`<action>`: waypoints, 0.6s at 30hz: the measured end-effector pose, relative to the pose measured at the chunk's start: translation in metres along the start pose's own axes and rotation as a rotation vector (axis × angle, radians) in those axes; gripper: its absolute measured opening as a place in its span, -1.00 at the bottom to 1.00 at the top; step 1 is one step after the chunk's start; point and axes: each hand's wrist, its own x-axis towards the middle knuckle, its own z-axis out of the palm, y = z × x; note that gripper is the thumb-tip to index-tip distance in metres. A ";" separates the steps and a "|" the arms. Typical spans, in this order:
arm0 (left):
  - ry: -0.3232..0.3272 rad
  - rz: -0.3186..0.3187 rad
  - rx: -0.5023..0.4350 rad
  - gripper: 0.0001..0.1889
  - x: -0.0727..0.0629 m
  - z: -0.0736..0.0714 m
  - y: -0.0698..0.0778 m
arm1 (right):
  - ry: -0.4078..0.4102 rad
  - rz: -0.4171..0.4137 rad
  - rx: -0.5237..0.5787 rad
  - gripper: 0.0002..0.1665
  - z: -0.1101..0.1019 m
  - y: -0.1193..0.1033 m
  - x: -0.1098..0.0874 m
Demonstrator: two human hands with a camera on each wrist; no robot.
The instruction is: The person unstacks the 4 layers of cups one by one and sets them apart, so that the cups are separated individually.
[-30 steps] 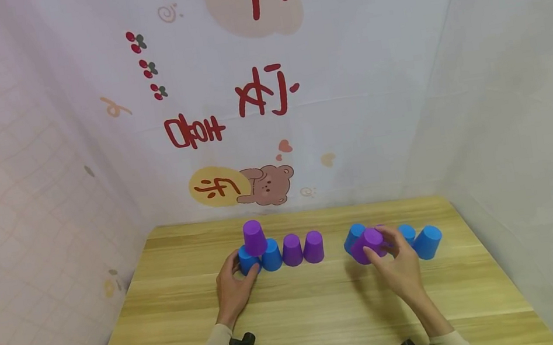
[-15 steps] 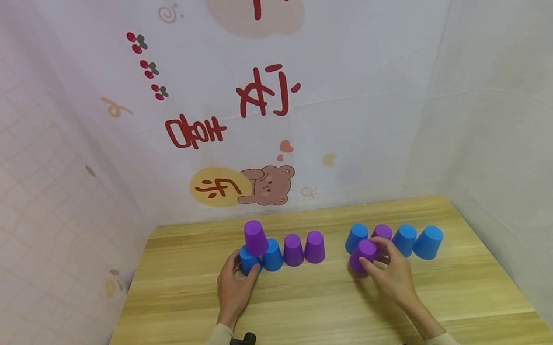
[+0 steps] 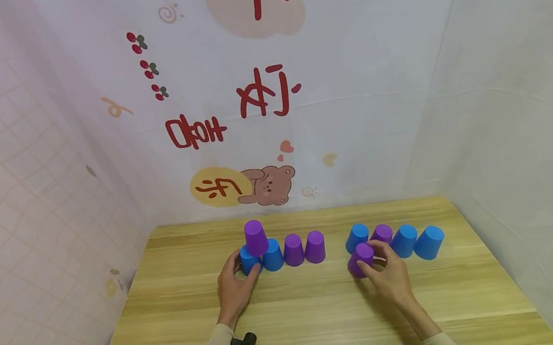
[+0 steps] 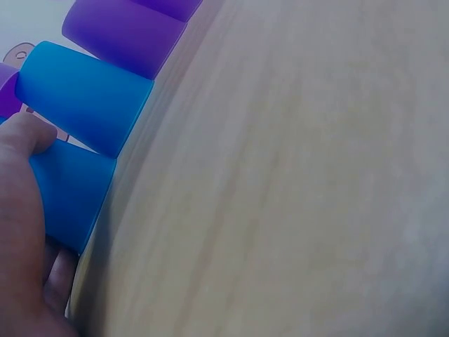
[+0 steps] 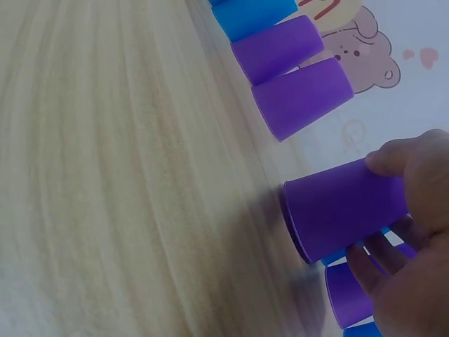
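Observation:
In the head view, my left hand [image 3: 235, 290] grips the leftmost blue cup [image 3: 248, 262], which stands upside down. Beside it stands a second blue cup [image 3: 272, 255]. A purple cup [image 3: 256, 239] rests inverted across the tops of these two. My right hand [image 3: 392, 277] holds another inverted purple cup [image 3: 360, 261] between thumb and fingers, in front of the right-hand row. The right wrist view shows this held purple cup [image 5: 344, 210] with a shadow beside its rim; whether the rim touches the table I cannot tell.
Two purple cups [image 3: 293, 251] [image 3: 315, 248] continue the left row. In the right row stand a blue cup [image 3: 357, 238], a partly hidden purple cup [image 3: 382, 233] and two more blue cups [image 3: 405, 241] [image 3: 429, 243]. Behind the wooden table [image 3: 308, 321] hangs a printed cloth [image 3: 361, 95].
My right hand has brought its purple cup leftward and nearer to me, lower than before. The purple cup behind it shows more. My left hand stays on its blue cup.

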 end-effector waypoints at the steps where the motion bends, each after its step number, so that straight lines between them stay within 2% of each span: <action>1: -0.001 0.000 0.000 -0.31 0.000 0.000 0.000 | -0.001 0.001 0.004 -0.32 0.000 0.000 0.000; 8: -0.008 -0.020 0.003 -0.31 0.001 0.001 0.000 | 0.001 -0.001 0.013 -0.33 0.002 0.002 0.000; 18: 0.001 0.008 0.002 -0.31 0.000 0.000 0.001 | -0.006 0.000 0.007 -0.30 0.001 0.002 0.000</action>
